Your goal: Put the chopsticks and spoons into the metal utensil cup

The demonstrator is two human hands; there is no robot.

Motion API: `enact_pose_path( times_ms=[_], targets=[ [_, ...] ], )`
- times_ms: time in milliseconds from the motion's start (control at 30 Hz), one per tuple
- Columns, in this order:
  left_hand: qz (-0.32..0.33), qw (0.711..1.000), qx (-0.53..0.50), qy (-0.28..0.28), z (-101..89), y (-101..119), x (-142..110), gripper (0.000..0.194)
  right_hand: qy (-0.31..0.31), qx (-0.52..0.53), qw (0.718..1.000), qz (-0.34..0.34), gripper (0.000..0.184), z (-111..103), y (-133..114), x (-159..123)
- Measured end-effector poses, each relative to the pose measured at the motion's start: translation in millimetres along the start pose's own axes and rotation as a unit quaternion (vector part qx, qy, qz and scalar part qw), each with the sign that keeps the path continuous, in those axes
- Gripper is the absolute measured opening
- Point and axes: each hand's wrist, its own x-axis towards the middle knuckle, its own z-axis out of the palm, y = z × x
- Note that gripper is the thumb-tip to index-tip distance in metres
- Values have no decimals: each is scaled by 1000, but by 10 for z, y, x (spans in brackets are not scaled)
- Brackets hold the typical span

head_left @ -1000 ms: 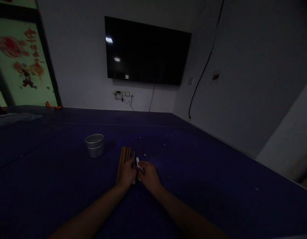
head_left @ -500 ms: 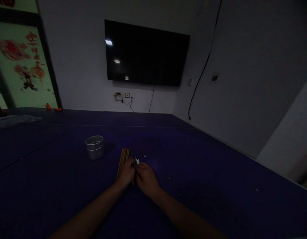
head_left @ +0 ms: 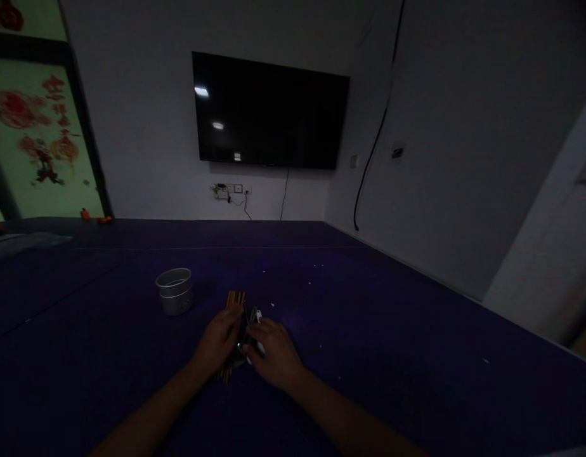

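A bundle of thin brown sticks (head_left: 234, 298) lies on the dark blue surface (head_left: 369, 330), pointing away from me. My left hand (head_left: 217, 341) rests over the near half of the bundle, fingers curled down on it. My right hand (head_left: 273, 352) sits just to the right, fingers bent around a small white and dark object (head_left: 255, 315) between the two hands. In this dim light I cannot tell what that object is. The two hands almost touch.
A small round metal tin (head_left: 175, 291) stands left of the sticks. Small white specks dot the surface behind the hands. A black wall screen (head_left: 269, 114) hangs ahead, with sockets and cables below it. A pale wall runs along the right edge.
Both hands have drawn back a little toward me along the sticks. My view has shifted slightly right and down. The white object shows less than before.
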Motion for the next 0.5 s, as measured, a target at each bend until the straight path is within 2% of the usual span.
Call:
enact_pose_path(
  times_ms=[167, 300, 500],
  targets=[
    [50, 994, 101, -3, -10, 90, -22, 23, -13, -6, 1000, -10, 30, -28, -36, -14],
    [36, 990, 140, -2, -9, 175, -36, 16, -20, -22, 1000, -7, 29, -24, -45, -23],
    [25, 988, 147, -28, -13, 177, -55, 11, -24, -34, 999, 3, 27, -9, -46, -34]
  ],
)
